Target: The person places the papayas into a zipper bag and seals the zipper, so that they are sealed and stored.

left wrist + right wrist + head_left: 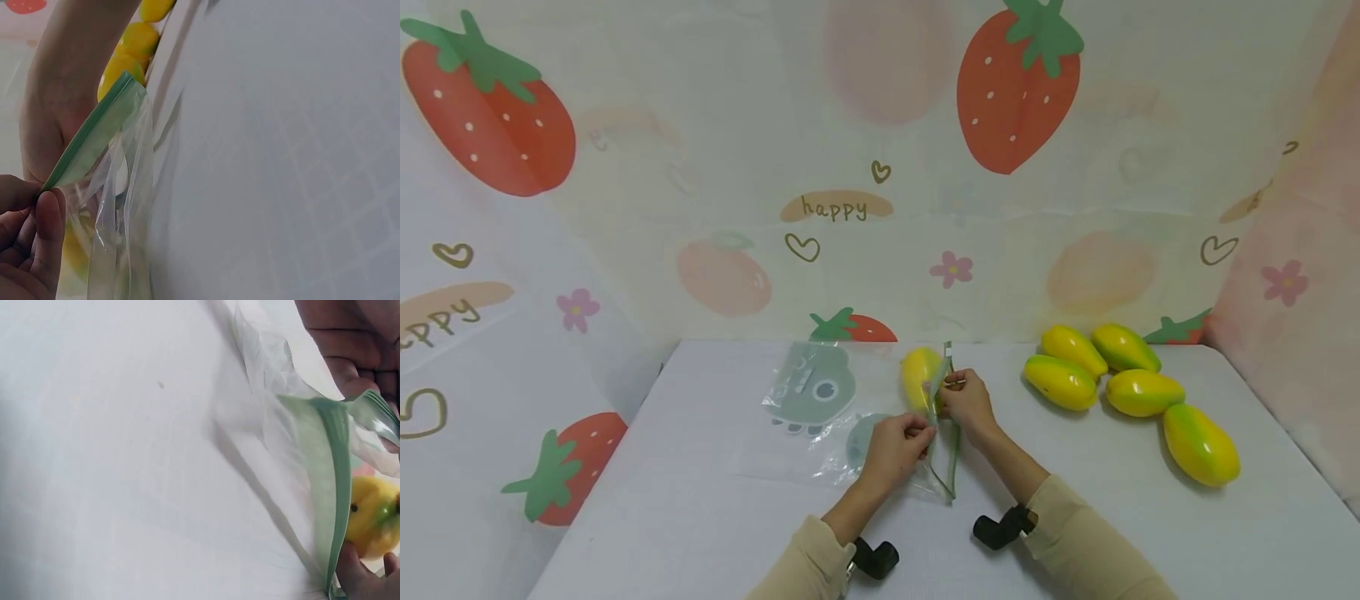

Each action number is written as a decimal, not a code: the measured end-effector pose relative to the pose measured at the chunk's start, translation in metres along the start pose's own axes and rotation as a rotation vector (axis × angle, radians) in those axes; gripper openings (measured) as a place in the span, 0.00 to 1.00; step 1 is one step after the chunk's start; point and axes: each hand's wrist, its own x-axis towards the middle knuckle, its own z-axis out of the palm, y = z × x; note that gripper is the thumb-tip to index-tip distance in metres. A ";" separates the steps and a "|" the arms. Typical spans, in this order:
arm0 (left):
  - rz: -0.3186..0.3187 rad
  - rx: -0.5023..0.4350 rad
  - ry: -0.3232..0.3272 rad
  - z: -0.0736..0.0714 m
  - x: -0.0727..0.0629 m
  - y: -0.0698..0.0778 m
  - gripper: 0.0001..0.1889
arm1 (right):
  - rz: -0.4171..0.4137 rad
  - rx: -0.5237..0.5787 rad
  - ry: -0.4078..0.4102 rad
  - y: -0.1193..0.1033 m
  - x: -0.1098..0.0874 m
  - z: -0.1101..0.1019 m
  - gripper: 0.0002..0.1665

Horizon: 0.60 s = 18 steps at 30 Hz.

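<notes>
A clear zip bag (831, 433) with a green cartoon dinosaur print lies on the table, its green zip edge (87, 134) raised at the right. My left hand (897, 450) pinches that edge between thumb and fingers, on the near side. Farther back, my right hand (970, 406) grips the bag's mouth, which gapes apart in the right wrist view. One yellow mango (919, 375) sits at the far side of the bag, just left of the right hand. Its yellow skin shows through the film in the left wrist view; it seems to be inside, though the film partly hides it.
Several yellow-green mangoes (1060, 383) lie grouped at the back right of the white table (685, 467). Fabric printed with strawberries (1018, 92) hangs behind and at the sides. Black wrist cameras (997, 530) stick out from both wrists.
</notes>
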 end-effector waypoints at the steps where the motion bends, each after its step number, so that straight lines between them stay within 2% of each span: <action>1: -0.002 -0.003 0.000 0.000 0.000 0.000 0.07 | -0.008 0.001 -0.003 0.001 0.000 0.001 0.20; 4: -0.007 -0.015 -0.002 -0.001 0.000 0.001 0.06 | -0.033 0.027 -0.023 0.002 0.001 0.002 0.14; 11: -0.026 -0.048 -0.009 0.001 0.002 -0.002 0.07 | -0.073 0.074 -0.054 0.000 -0.001 -0.001 0.16; 18: -0.085 -0.127 -0.001 0.003 0.005 -0.006 0.08 | -0.083 -0.012 -0.083 -0.005 -0.005 -0.019 0.17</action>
